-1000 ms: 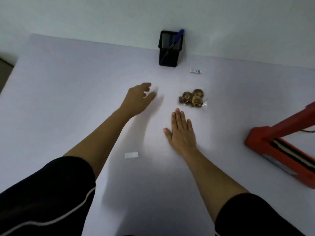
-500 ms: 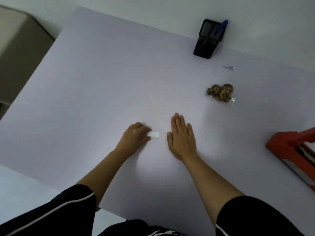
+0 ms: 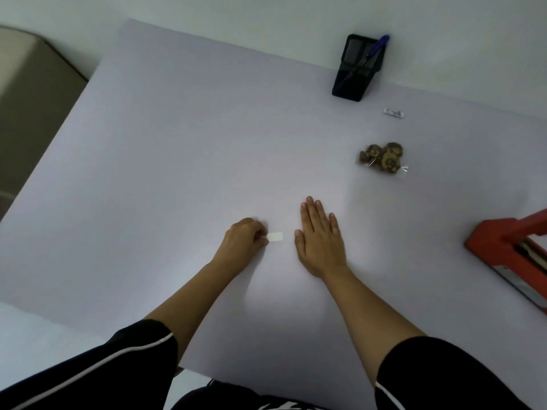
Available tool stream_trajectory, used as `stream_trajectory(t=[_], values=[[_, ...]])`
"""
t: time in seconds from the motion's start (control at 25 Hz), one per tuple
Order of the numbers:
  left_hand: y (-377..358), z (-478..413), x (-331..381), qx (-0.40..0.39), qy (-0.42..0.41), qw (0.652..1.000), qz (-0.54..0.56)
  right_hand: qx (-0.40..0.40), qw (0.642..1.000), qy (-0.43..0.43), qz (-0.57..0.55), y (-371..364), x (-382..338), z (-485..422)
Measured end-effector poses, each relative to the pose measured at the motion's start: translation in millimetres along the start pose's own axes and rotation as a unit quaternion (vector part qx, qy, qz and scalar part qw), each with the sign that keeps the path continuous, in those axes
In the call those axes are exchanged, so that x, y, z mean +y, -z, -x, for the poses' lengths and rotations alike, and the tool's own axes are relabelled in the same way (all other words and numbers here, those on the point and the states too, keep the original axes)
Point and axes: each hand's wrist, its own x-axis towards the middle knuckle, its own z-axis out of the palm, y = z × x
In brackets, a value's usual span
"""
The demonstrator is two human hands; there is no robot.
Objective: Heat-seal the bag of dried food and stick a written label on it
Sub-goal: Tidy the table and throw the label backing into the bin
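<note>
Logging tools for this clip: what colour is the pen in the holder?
Blue. The pen stands in the black holder, clearest in the head view.

Black short sleeves cover both upper arms: the left sleeve (image 3: pixel 103 386) bears a thin white piping line curving near its hem, the right sleeve (image 3: pixel 450 377) a shorter white line. Forearms run bare to the left grip (image 3: pixel 242 244) and right grip (image 3: pixel 321 241).

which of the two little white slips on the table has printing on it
The printed slip lying past the bag, near the pen holder; it shows dark marks. The blank slip the left hand pinches is plain.
</note>
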Motion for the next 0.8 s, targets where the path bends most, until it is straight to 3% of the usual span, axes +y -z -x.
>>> stream_trajectory(t=[0.24, 0.4, 0.48, 0.6, 0.8], values=[[-2.2, 7.5, -3.1, 0.015, -0.055, 0.998, -0.034, -0.008, 1.0, 0.0, -0.006, 2.4, 0.2, -0.2], [-4.9, 13.0, -4.0, 0.037, -0.017, 0.999, 0.022, -0.017, 1.0, 0.004, -0.01, 3.6, -0.3, 0.9], [-2.4, 15.9, -3.5, 0.046, 0.049, 0.992, 0.11, -0.022, 1.0, 0.006, -0.005, 3.9, -0.9, -0.1], [0.1, 25.1, -1.8, 0.061, 0.167, 0.952, 0.248, -0.035, 0.999, 0.003, -0.005, 7.8, -5.2, 1.7], [-7.5, 69.9, -2.7, 0.105, 0.24, 0.881, 0.393, -0.054, 0.998, 0.006, -0.043, 13.5, -30.6, 32.1]])
